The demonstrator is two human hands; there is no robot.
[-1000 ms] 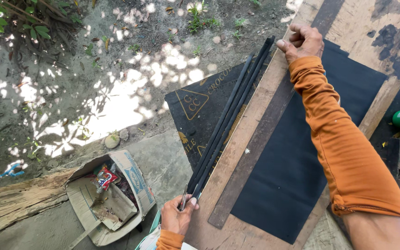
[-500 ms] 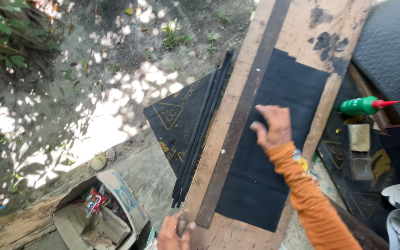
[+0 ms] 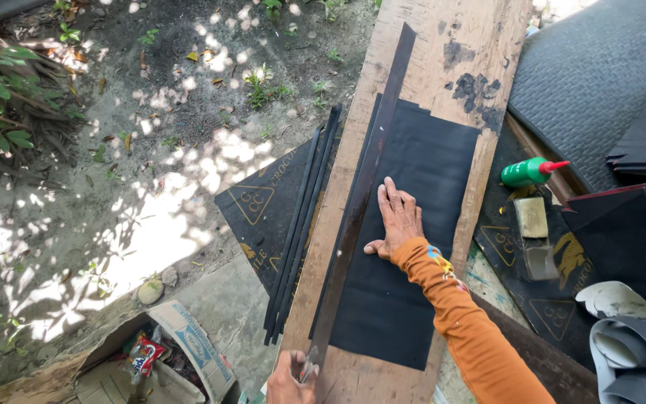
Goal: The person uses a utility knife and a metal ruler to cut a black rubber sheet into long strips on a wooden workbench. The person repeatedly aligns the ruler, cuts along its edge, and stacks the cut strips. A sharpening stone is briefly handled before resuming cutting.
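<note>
1. Head view: long dark metal straightedge lies on the black rubber sheet, its long axis running along the wooden plank table, far end pointing away from the person.
2. Right hand presses flat on the sheet, fingers spread, just beside the straightedge.
3. Left hand has its grip closed around a small knife at the straightedge's near end.
4. Cut black strips lie left of the plank.

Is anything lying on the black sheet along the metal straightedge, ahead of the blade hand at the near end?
Nothing visible does. The left hand holds a blade at the straightedge's near end. The right hand presses flat on the black sheet beside the straightedge, off its edge.
</note>
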